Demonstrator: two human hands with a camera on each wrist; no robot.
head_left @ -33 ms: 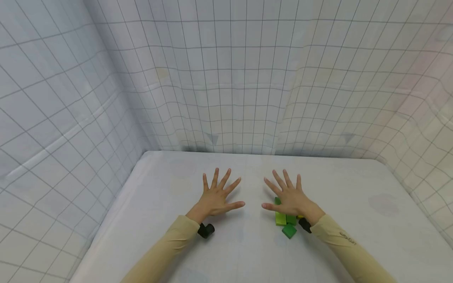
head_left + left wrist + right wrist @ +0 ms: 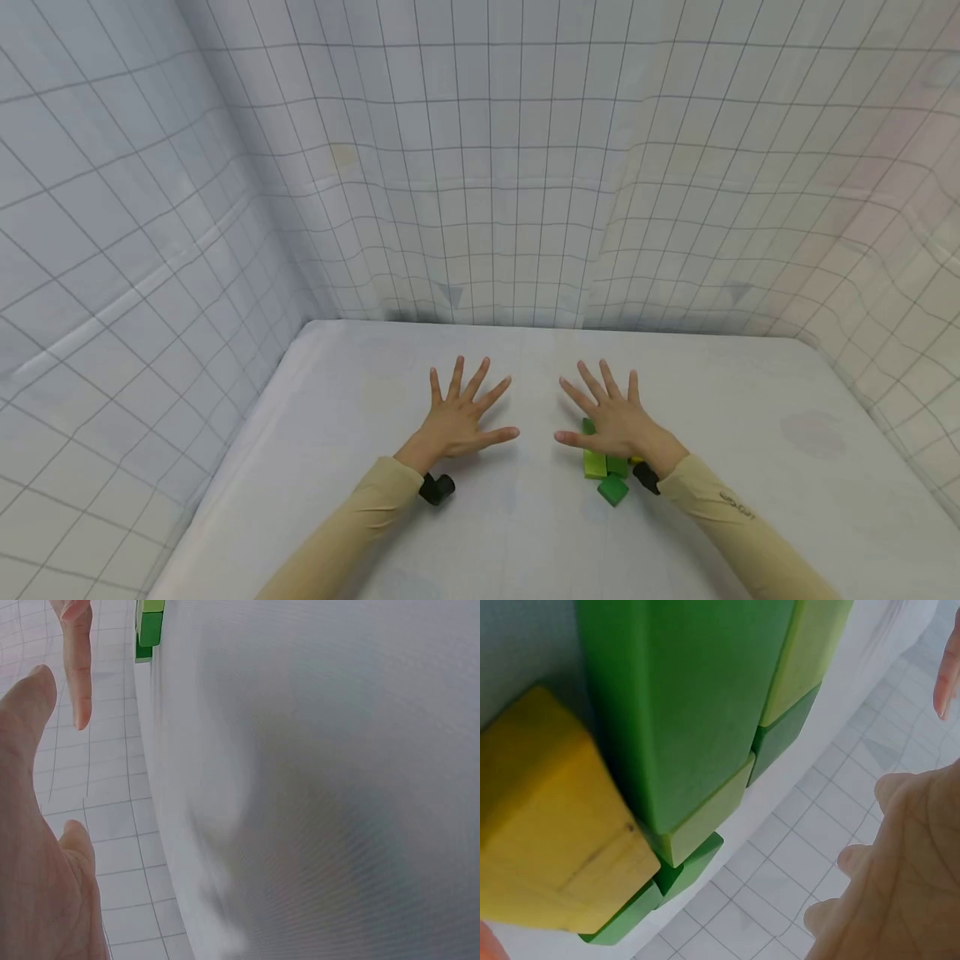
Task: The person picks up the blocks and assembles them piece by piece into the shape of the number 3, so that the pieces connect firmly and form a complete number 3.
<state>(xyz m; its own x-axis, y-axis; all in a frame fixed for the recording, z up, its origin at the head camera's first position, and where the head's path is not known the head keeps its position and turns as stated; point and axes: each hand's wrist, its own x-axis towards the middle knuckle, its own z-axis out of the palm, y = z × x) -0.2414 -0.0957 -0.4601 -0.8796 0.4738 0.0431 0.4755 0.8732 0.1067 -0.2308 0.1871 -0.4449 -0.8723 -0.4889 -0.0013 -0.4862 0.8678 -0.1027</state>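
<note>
Both hands reach forward over the white table with fingers straight and spread, holding nothing. My left hand (image 2: 456, 421) is left of the middle, its thumb pointing toward the other hand. On the right, my right hand (image 2: 617, 421) hovers over a group of wooden blocks and partly hides them. Among these are a light green block (image 2: 595, 466), a green block (image 2: 682, 697) and a small green cube (image 2: 613, 490) nearest the person. A yellow block (image 2: 562, 840) lies beside the green ones, mostly hidden by the right wrist in the head view.
White cloth walls with a dark grid (image 2: 480, 167) enclose the back and sides of the white table (image 2: 517, 533). A black device (image 2: 437, 488) sits at the left wrist, and another black device (image 2: 647, 477) shows at the right wrist.
</note>
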